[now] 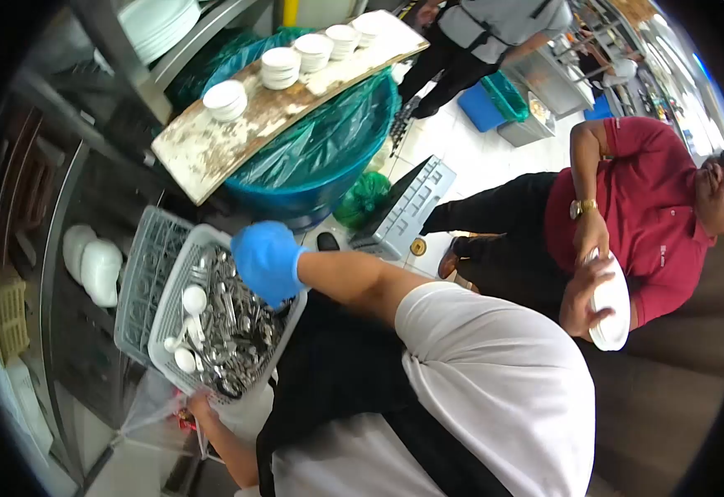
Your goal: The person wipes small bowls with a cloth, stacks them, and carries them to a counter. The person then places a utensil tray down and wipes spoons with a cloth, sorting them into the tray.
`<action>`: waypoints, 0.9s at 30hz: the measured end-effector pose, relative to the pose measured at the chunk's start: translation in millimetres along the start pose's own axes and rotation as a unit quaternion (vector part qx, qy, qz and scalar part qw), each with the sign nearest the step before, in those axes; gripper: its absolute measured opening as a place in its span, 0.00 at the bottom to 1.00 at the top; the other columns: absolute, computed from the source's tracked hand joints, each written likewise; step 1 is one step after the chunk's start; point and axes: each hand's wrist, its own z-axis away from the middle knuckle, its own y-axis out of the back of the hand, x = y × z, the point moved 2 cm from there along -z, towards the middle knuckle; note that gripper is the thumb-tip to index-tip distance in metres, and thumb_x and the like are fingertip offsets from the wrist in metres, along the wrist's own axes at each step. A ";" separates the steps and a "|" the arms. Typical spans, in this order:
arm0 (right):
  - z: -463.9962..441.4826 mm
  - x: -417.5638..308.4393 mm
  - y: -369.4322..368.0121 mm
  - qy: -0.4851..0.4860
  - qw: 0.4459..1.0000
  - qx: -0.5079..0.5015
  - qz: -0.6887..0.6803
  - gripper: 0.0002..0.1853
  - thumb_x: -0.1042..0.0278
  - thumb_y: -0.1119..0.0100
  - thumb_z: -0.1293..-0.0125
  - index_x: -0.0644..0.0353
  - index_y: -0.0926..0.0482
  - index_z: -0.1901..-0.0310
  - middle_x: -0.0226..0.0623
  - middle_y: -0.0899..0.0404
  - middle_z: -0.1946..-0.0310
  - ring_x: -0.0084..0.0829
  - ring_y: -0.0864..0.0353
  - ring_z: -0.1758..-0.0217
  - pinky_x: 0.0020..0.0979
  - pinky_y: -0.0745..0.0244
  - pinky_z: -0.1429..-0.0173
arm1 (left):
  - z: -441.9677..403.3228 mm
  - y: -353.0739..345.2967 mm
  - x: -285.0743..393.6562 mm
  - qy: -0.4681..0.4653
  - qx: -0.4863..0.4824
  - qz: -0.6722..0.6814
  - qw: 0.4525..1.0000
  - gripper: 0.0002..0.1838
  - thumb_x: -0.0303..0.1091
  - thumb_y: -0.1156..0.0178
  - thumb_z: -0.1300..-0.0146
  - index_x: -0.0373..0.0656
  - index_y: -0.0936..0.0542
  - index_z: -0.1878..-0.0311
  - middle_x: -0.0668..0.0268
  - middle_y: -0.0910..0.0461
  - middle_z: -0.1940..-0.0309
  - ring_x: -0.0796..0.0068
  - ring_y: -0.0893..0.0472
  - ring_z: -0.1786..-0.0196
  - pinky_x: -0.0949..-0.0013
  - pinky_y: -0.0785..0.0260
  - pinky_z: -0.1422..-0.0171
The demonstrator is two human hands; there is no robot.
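Observation:
A light-grey plastic basket [168, 308] full of metal cutlery [242, 319] is in front of me, with several white spoons [190, 327] among the pieces at its left side. My right hand [267, 263], in a blue glove, closes over the basket's upper right rim; its fingertips are hidden. At the lower edge of the basket, my bare left hand [202, 403] is wrapped on the rim, partly covered by it. A grey crate [140, 286] with clear-looking items inside touches the basket's left side. Whether the basket rests on anything is hidden.
Several stacks of white bowls [281, 68] stand on a worn board [205, 153] across a lined blue-green bin [316, 178]. A grey crate [416, 207] and green bag [364, 199] sit on the floor. A person in red [644, 190] holds white plates [612, 306]; another person [494, 33] stands behind.

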 end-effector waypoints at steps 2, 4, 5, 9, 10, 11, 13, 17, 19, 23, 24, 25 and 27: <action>-11.3 1.5 -2.5 0.006 0.999 0.029 0.013 0.19 0.56 0.27 0.59 0.56 0.12 0.65 0.41 0.15 0.62 0.42 0.14 0.58 0.39 0.18 0.55 | -4.8 0.7 -6.2 0.006 0.015 -0.001 1.000 0.17 0.19 0.42 0.55 0.33 0.21 0.57 0.63 0.20 0.69 0.69 0.21 0.70 0.69 0.28 0.70; -29.4 -2.5 0.6 0.021 0.998 0.039 0.034 0.15 0.59 0.30 0.57 0.54 0.12 0.67 0.40 0.14 0.65 0.40 0.14 0.61 0.38 0.18 0.57 | 3.8 -3.3 -11.1 -0.053 0.044 0.021 0.997 0.18 0.20 0.40 0.52 0.33 0.20 0.54 0.62 0.19 0.68 0.69 0.20 0.68 0.67 0.26 0.65; -40.8 -7.1 5.9 0.030 0.998 0.039 0.050 0.12 0.60 0.31 0.56 0.53 0.12 0.68 0.39 0.14 0.67 0.39 0.14 0.63 0.37 0.18 0.57 | 30.5 -20.2 10.8 -0.107 0.083 0.060 0.989 0.18 0.22 0.40 0.49 0.33 0.20 0.52 0.61 0.19 0.67 0.69 0.20 0.67 0.66 0.25 0.64; -102.1 -17.7 -3.3 0.079 0.984 0.039 0.153 0.12 0.62 0.34 0.52 0.55 0.13 0.66 0.40 0.15 0.65 0.40 0.15 0.62 0.35 0.19 0.56 | 30.7 -26.0 48.3 -0.071 0.120 0.029 0.990 0.05 0.27 0.38 0.40 0.39 0.19 0.61 0.71 0.22 0.74 0.80 0.25 0.74 0.72 0.34 0.72; -120.7 -7.4 -29.5 0.090 0.979 0.086 0.162 0.12 0.63 0.35 0.51 0.56 0.13 0.65 0.40 0.15 0.64 0.40 0.15 0.61 0.34 0.19 0.55 | 28.8 -29.8 64.4 -0.064 0.130 -0.003 0.989 0.04 0.29 0.38 0.39 0.40 0.19 0.64 0.73 0.23 0.77 0.82 0.26 0.77 0.72 0.35 0.74; -139.5 3.0 -55.0 0.099 0.971 0.132 0.171 0.12 0.65 0.36 0.50 0.57 0.14 0.63 0.40 0.16 0.62 0.39 0.16 0.60 0.34 0.20 0.54 | 16.4 -22.2 57.7 -0.101 0.083 0.067 0.989 0.04 0.30 0.38 0.38 0.41 0.19 0.63 0.73 0.23 0.77 0.83 0.27 0.77 0.73 0.37 0.75; -172.2 21.4 -92.3 0.131 0.954 0.168 0.209 0.12 0.66 0.37 0.49 0.56 0.13 0.62 0.39 0.15 0.60 0.37 0.16 0.59 0.32 0.22 0.54 | -7.5 -14.9 63.9 -0.118 0.095 0.007 0.988 0.10 0.24 0.41 0.47 0.39 0.18 0.61 0.67 0.20 0.75 0.77 0.23 0.75 0.70 0.31 0.72; -179.7 -2.3 -84.5 0.123 0.943 0.072 0.301 0.12 0.68 0.39 0.46 0.55 0.13 0.61 0.39 0.16 0.57 0.34 0.18 0.53 0.29 0.23 0.51 | -117.5 -0.8 37.4 -0.141 0.135 -0.148 0.970 0.18 0.26 0.41 0.53 0.35 0.18 0.56 0.57 0.16 0.70 0.61 0.17 0.68 0.61 0.25 0.62; -164.4 -43.0 -20.6 0.071 0.958 -0.031 0.276 0.13 0.66 0.38 0.49 0.55 0.12 0.62 0.38 0.16 0.59 0.34 0.18 0.53 0.30 0.22 0.52 | -101.0 -3.2 42.4 -0.175 0.201 -0.224 0.937 0.24 0.28 0.39 0.53 0.34 0.21 0.48 0.49 0.16 0.67 0.52 0.16 0.62 0.55 0.26 0.55; -83.7 -106.1 86.4 -0.089 0.988 -0.114 0.054 0.14 0.63 0.35 0.57 0.55 0.13 0.66 0.39 0.17 0.66 0.39 0.16 0.61 0.33 0.21 0.55 | -12.9 -85.2 154.7 -0.407 0.260 -0.408 0.774 0.26 0.31 0.36 0.44 0.35 0.25 0.41 0.43 0.22 0.47 0.50 0.25 0.40 0.51 0.37 0.33; -73.9 -107.9 79.9 -0.067 0.992 -0.102 0.019 0.12 0.64 0.35 0.57 0.56 0.15 0.68 0.39 0.18 0.67 0.39 0.17 0.62 0.33 0.22 0.55 | -20.1 -108.7 164.8 -0.446 0.139 -0.355 0.810 0.22 0.28 0.38 0.44 0.36 0.22 0.45 0.49 0.20 0.50 0.51 0.24 0.44 0.52 0.35 0.37; -67.6 -108.6 67.1 -0.019 0.995 -0.079 -0.057 0.10 0.65 0.35 0.56 0.56 0.18 0.70 0.39 0.20 0.69 0.39 0.19 0.64 0.33 0.25 0.55 | -14.4 -134.2 188.0 -0.475 0.071 -0.386 0.788 0.16 0.25 0.41 0.44 0.37 0.20 0.50 0.53 0.19 0.52 0.54 0.24 0.46 0.54 0.34 0.37; -57.2 -106.5 44.0 0.077 0.976 -0.024 -0.204 0.08 0.67 0.35 0.54 0.58 0.23 0.74 0.38 0.25 0.73 0.39 0.24 0.66 0.33 0.31 0.55 | -46.3 -167.0 202.8 -0.520 0.063 -0.486 0.700 0.14 0.25 0.42 0.45 0.39 0.18 0.55 0.56 0.19 0.52 0.57 0.24 0.45 0.55 0.34 0.39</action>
